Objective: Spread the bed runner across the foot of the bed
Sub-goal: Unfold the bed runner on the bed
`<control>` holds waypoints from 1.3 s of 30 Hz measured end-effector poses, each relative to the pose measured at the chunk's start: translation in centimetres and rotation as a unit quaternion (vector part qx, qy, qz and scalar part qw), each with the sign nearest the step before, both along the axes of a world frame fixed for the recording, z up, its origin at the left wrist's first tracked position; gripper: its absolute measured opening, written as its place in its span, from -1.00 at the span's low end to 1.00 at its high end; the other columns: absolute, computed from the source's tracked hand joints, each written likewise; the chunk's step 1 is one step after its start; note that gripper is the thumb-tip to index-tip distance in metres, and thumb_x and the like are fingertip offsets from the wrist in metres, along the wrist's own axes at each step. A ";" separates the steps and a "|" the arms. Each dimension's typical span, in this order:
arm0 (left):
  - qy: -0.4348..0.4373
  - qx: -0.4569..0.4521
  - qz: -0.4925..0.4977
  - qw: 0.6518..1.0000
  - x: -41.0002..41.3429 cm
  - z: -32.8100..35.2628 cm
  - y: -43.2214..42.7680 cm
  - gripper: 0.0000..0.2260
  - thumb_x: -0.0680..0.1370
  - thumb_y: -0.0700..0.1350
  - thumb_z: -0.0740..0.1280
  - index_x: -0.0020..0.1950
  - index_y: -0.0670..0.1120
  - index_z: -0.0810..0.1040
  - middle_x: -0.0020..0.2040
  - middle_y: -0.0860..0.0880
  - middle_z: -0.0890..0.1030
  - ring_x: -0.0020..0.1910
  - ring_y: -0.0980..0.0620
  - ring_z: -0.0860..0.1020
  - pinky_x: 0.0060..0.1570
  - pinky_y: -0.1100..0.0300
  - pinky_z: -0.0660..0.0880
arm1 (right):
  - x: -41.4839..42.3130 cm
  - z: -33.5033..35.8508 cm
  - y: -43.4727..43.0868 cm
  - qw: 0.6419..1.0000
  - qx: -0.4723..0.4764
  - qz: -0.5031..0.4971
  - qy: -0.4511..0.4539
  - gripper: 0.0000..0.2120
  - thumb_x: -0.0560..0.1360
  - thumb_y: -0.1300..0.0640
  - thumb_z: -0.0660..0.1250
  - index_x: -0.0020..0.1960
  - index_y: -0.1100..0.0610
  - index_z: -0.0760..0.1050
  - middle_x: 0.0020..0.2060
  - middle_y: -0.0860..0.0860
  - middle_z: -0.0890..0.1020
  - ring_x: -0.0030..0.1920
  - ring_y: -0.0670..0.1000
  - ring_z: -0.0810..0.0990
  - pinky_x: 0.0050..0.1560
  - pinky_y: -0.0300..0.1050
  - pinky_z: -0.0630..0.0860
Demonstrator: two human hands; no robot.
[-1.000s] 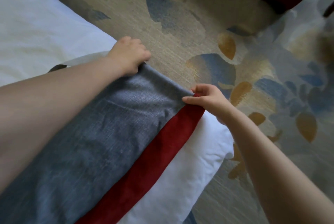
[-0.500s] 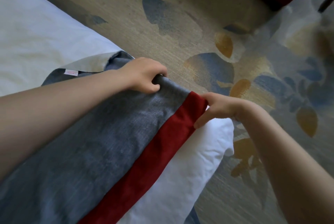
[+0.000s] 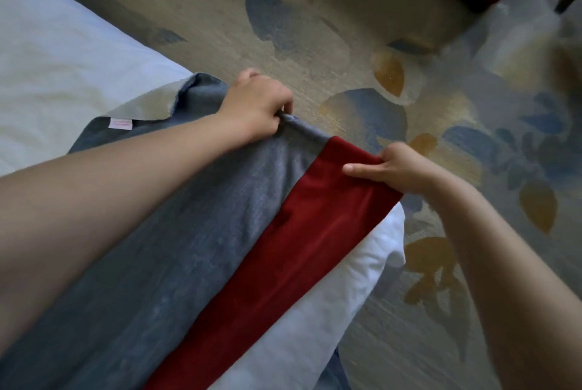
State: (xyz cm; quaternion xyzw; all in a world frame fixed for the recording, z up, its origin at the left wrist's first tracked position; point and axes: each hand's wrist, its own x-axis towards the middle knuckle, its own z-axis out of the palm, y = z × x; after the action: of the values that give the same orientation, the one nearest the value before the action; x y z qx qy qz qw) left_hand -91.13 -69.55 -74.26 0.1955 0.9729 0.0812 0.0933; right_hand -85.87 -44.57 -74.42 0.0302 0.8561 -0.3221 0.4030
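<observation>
Atop bed [image 3: 63,43], hands [image 3: 256,106] [image 3: 390,166] round runner [image 3: 204,226] end.

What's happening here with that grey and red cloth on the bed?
A person is laying a bed runner over the white bedding. Their left hand grips the grey part at the runner's end, and their right hand pinches the end of its red band. That end sits at the edge of the bed, above a patterned carpet. The runner is not flat yet: one grey corner is folded back, showing a pale underside and a small label.
</observation>
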 end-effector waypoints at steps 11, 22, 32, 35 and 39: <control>0.013 -0.058 -0.039 0.997 2.8 -1.2 -2.4 -0.74 0.48 -0.01 0.33 0.13 -0.05 0.50 0.11 -0.08 0.52 0.10 -0.13 0.47 0.01 0.01 0.42 | 2.6 -3.4 -1.2 0.976 0.172 0.019 0.135 -0.61 0.29 -0.29 0.42 -0.22 0.02 0.47 -0.27 -0.05 0.55 -0.19 0.01 0.54 -0.32 -0.11 0.42; 0.090 -0.097 0.027 0.991 4.9 0.6 -12.6 -0.70 0.38 -0.09 0.30 0.08 -0.13 0.55 0.05 -0.13 0.55 0.03 -0.17 0.49 -0.07 0.00 0.41 | -0.3 -1.9 -14.3 0.952 0.127 0.079 0.268 -0.75 0.47 0.06 0.23 0.11 0.07 0.50 0.04 0.08 0.53 0.10 0.14 0.50 -0.06 -0.01 0.48; 0.083 -0.216 0.177 0.957 0.7 1.1 -18.4 -0.74 0.39 -0.28 0.31 0.07 -0.24 0.58 0.35 -0.23 0.34 0.26 -0.23 0.32 0.08 -0.08 0.34 | 2.4 -3.7 -19.7 0.908 0.220 0.099 0.342 -0.72 0.49 0.29 0.08 0.19 0.15 0.34 0.07 0.09 0.49 0.06 0.13 0.46 -0.06 -0.05 0.33; 0.069 -0.179 0.169 0.967 1.7 1.3 -17.4 -0.68 0.40 -0.21 0.27 0.13 -0.23 0.55 0.38 -0.23 0.33 0.28 -0.22 0.33 0.17 -0.07 0.29 | 1.6 -3.4 -19.8 0.904 0.235 0.126 0.334 -0.73 0.47 0.29 0.11 0.15 0.15 0.35 0.05 0.10 0.49 0.05 0.13 0.46 -0.14 -0.06 0.27; 0.078 -0.126 0.206 0.967 4.5 1.6 -16.5 -0.67 0.46 -0.03 0.24 0.15 -0.16 0.52 0.35 -0.18 0.40 0.29 -0.18 0.36 0.23 -0.04 0.28 | 0.3 -1.8 -20.0 0.889 0.222 0.173 0.361 -0.70 0.43 0.26 0.16 0.16 0.15 0.38 0.07 0.10 0.50 0.08 0.15 0.47 -0.08 -0.02 0.32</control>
State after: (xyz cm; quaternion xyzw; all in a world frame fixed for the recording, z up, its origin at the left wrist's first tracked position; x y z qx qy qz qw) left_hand -86.60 -86.03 -72.68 -0.0170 0.9988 -0.0399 0.0228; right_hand -85.54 -64.57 -76.26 -0.1481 0.9834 -0.0377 0.0978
